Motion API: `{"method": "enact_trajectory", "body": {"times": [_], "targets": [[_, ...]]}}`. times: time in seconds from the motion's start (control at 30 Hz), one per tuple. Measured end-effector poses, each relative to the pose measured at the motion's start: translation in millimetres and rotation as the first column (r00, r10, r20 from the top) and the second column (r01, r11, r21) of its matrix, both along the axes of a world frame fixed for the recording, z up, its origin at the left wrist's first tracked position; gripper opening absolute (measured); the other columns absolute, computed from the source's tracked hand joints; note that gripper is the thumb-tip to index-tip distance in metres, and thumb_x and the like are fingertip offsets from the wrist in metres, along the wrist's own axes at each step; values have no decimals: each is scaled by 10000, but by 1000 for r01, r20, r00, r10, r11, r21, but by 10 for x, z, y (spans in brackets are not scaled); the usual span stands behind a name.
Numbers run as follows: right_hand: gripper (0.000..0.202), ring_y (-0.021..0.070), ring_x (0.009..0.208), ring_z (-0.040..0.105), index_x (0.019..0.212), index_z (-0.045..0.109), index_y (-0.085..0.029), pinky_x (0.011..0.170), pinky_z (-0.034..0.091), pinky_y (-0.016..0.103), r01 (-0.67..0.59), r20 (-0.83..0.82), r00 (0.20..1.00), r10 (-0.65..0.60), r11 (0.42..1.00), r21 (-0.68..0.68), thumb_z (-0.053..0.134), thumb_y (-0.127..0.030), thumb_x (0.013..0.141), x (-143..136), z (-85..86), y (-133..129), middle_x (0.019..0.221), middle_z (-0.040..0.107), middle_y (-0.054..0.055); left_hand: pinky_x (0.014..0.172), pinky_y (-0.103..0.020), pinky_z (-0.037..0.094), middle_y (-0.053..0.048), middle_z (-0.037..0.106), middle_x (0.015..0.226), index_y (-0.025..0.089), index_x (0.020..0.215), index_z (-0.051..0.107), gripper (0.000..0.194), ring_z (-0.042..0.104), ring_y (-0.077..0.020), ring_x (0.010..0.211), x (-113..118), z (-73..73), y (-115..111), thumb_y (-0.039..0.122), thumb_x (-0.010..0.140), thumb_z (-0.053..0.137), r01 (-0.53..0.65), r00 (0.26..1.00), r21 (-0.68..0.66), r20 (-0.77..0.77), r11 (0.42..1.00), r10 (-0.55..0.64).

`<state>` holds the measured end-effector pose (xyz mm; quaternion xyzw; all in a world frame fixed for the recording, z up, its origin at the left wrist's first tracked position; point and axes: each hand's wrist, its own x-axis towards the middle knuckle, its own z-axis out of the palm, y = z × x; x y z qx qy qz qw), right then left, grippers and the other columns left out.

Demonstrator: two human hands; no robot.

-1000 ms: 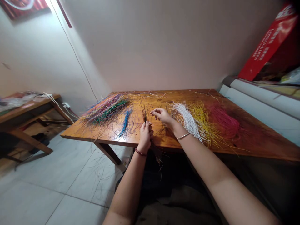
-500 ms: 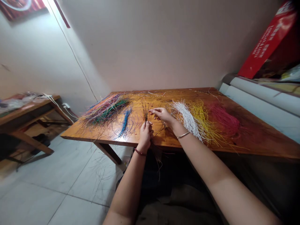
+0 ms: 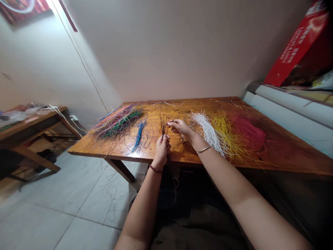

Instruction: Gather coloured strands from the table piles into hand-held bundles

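My left hand (image 3: pixel 161 149) is closed around a bundle of thin black strands (image 3: pixel 163 126) above the table's front edge. Their upper ends fan out over the fist, and loose ends hang below it. Just right of the fan, my right hand (image 3: pixel 180 128) has thumb and forefinger pinched together at the outermost strands; what lies between the fingertips is too fine to make out. More dark strands (image 3: pixel 182 141) lie on the wooden table (image 3: pixel 171 158) beneath the right hand. A small blue bundle (image 3: pixel 138 136) rests to the left of my left hand.
White strands (image 3: pixel 208 133), yellow strands (image 3: pixel 225 133) and pink strands (image 3: pixel 251 133) lie in piles on the right. Mixed coloured strands (image 3: pixel 114 119) with green ones are heaped at the left. A red box (image 3: pixel 296 45) stands at far right; a second table (image 3: pixel 33 118) is at left.
The black bundle's upper ends and my right fingertips have shifted very slightly to the right. Both hands keep nearly the same pose.
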<state>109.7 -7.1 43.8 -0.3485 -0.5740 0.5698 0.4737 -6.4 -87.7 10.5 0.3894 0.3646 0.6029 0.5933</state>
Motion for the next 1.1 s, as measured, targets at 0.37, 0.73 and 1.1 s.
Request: {"method": "enact_trajectory", "body": {"times": [0.37, 0.73, 1.1], "targets": [[147, 40, 483, 475, 786, 602, -153, 399, 253, 146, 19, -55, 998, -21, 999, -41, 594, -268, 695, -16, -7, 32, 750, 601, 12, 330, -142, 78, 91, 203, 535, 177, 793, 480, 318, 168, -12, 351, -9, -40, 15, 474, 734, 577, 10, 1000, 24, 5, 1000, -11], [222, 49, 511, 484, 735, 505, -168, 416, 305, 154, -1, -244, 970, -25, 994, -106, 581, -376, 737, 19, -36, 54, 748, 591, 1, 332, -140, 88, 90, 208, 537, 176, 773, 480, 322, 169, -13, 357, -8, -45, 31, 479, 733, 577, -1, 1000, 20, -12, 1000, 1], [264, 40, 574, 485, 795, 573, -169, 456, 330, 140, -139, -127, 984, 126, 984, -108, 684, -385, 692, 37, -16, 2, 846, 585, 9, 330, -149, 77, 92, 198, 533, 184, 778, 463, 325, 161, -18, 351, -14, -46, 21, 489, 736, 568, -1, 1000, 21, -8, 1000, 1]]}}
